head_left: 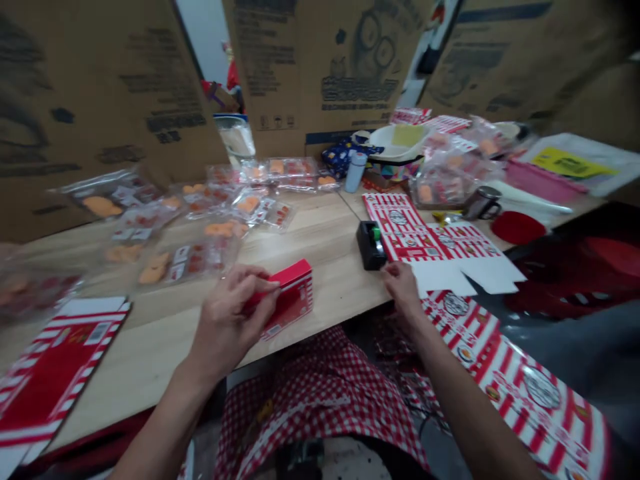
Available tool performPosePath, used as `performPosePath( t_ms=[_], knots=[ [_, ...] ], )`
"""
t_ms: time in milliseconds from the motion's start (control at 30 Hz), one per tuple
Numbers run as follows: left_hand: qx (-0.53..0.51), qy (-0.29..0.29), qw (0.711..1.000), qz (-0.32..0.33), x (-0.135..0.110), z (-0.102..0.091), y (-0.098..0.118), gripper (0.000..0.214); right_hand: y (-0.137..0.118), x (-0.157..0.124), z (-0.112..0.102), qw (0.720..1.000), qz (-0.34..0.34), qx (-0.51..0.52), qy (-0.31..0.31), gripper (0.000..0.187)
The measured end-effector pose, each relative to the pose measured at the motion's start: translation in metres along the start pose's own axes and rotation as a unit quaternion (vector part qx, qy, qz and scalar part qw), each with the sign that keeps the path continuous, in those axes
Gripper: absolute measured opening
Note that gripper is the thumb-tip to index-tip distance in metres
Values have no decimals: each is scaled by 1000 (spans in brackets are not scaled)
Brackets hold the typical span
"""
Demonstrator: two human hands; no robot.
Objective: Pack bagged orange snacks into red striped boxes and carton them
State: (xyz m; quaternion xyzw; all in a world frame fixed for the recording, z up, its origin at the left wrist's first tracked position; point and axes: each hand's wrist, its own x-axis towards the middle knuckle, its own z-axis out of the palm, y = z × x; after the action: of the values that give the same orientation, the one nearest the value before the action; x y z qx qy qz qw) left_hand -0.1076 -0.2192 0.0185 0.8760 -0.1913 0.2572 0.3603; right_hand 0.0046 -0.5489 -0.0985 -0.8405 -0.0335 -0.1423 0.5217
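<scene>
Cardboard sheets (310, 67) stand behind a wooden surface (320, 247). The left grip (227, 320) is narrow, its fingers pinching a red box (291, 300) with white stripes, which is tilted just above the surface. The right grip (403, 287) rests on the corner of a flat box blank (440, 247); whether it is pinching, I cannot tell. A black tape dispenser (371, 245) sits just beside that blank.

Left of the red box, clear plastic bags (210, 213) lie in loose rows, holding orange shapes and small red packets. More filled bags (443, 180) are heaped at the far right, near a steel mug (483, 203). Farther back, a white bowl (390, 143) holds something yellow. Another blank (55, 373) lies at the near left corner, and a printed sheet (510, 380) hangs below the right edge.
</scene>
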Motion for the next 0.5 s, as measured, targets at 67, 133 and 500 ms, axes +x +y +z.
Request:
performPosePath(
  t_ms=[67, 133, 500],
  knots=[
    [4, -9, 1000, 6, -2, -2, 5, 14, -30, -12, 2, 1000, 13, 12, 1, 20],
    [6, 3, 1000, 10, -3, -3, 9, 16, -72, -28, 7, 994, 16, 75, -84, 15],
    [-53, 43, 994, -85, -24, 5, 15, 43, -198, -75, 70, 896, 72, 327, -293, 73]
  ],
)
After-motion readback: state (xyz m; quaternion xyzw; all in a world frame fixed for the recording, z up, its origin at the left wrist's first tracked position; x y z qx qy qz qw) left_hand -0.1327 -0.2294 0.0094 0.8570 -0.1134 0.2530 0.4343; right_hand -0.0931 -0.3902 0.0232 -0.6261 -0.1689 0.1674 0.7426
